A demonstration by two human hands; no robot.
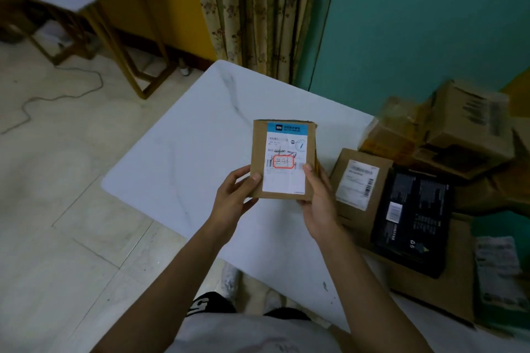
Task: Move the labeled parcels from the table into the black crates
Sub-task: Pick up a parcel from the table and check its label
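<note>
I hold a small brown cardboard parcel (284,135) above the white marble table (183,157), its white shipping label with a blue header and a red-outlined stamp facing me. My left hand (233,198) grips its lower left edge, thumb on the front. My right hand (319,198) grips its lower right edge, thumb on the label. More parcels lie at the table's right: a brown labeled box (358,180), a black box (413,221) on a large flat carton (436,289), a green parcel (499,272), and stacked brown boxes (464,123). No black crate is in view.
A teal wall (415,23) and a floral curtain (258,8) stand behind the table. A wooden-legged table (114,37) stands at the far left, and a cable (57,94) trails over the tiled floor.
</note>
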